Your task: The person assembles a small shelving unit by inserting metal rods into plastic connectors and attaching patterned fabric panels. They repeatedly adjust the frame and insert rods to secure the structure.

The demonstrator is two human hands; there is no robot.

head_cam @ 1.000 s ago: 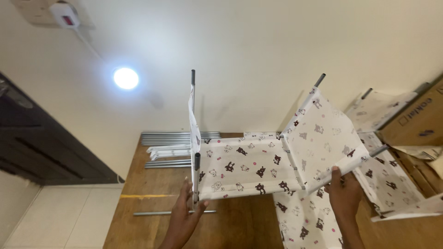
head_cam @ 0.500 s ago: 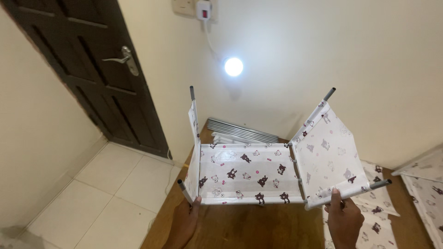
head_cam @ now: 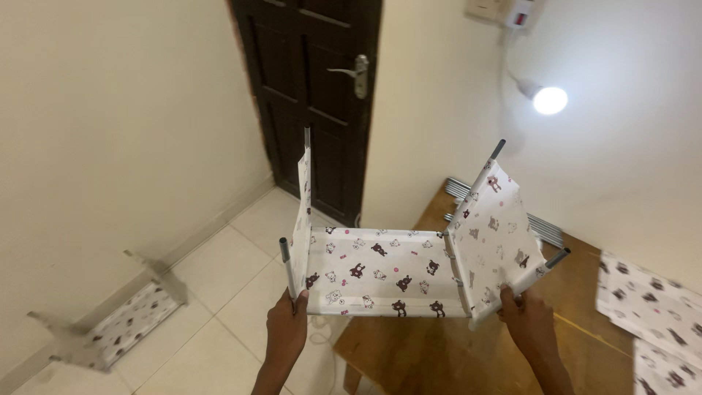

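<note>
The left hand point(head_cam: 287, 327) and right hand point(head_cam: 526, 316) each grasp a grey pole of the printed fabric shelf panel point(head_cam: 380, 272), held up above the wooden surface's point(head_cam: 585, 278) left edge. The step looks like assembly; next, the poles need aligning.

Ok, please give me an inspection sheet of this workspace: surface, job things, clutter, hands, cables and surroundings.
Surface: brown wooden table, mostly bare near the person.
Job things: printed fabric panel set on grey rods, held up in a U shape above the table edge.
Clutter: metal rods at the table back; more printed fabric on the right; another fabric piece on the floor.
Hands: left hand grips the left rod; right hand grips the right rod.
Cables: white cord on the wall, from socket to lamp.
Surroundings: dark door, cream walls, tiled floor.
</note>
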